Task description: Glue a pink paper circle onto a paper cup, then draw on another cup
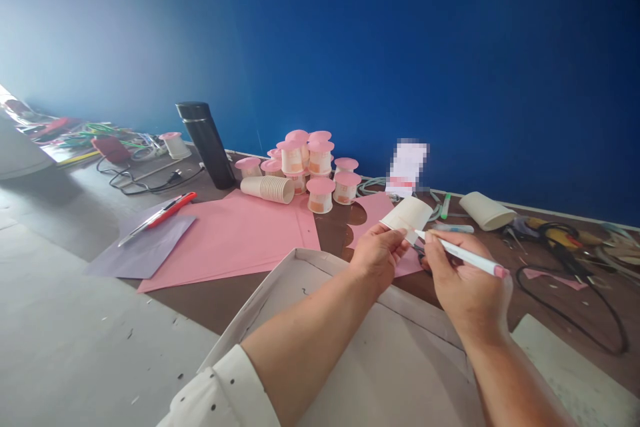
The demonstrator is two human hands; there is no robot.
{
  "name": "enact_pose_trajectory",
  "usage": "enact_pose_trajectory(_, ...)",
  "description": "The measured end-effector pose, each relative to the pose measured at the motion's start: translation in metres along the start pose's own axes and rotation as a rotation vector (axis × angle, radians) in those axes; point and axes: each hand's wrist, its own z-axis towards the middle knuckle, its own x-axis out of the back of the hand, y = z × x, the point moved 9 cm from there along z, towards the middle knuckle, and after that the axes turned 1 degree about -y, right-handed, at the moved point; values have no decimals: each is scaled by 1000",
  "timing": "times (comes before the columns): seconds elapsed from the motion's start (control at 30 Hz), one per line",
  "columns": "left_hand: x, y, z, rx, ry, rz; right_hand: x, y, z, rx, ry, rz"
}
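Note:
A white paper cup (407, 213) is held tilted on its side in my left hand (380, 255), thumb along its lower edge. My right hand (467, 283) grips a white marker (470, 256) with a pink end, its tip at the cup's surface. Whether the tip touches the cup I cannot tell. Beneath both hands lies pink paper (373, 213) with scalloped cut-outs. To the left stand several stacked paper cups with pink round tops (320, 195), brownish patches on their sides. A nested stack of plain cups (267, 189) lies on its side beside them.
Pink sheets (240, 233) and a purple sheet (155, 247) carry a red cutter knife (170, 209). A black flask (206, 147) stands behind. Another cup (486, 211), a green marker (445, 205) and black cable (555, 320) are at right. A shallow white box lid (400, 347) lies in front.

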Motion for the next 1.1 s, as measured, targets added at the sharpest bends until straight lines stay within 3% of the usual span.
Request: enact_pose_trajectory(1.1, 2, 4, 1, -11, 43, -24, -4, -13, -4, 58, -32, -42)
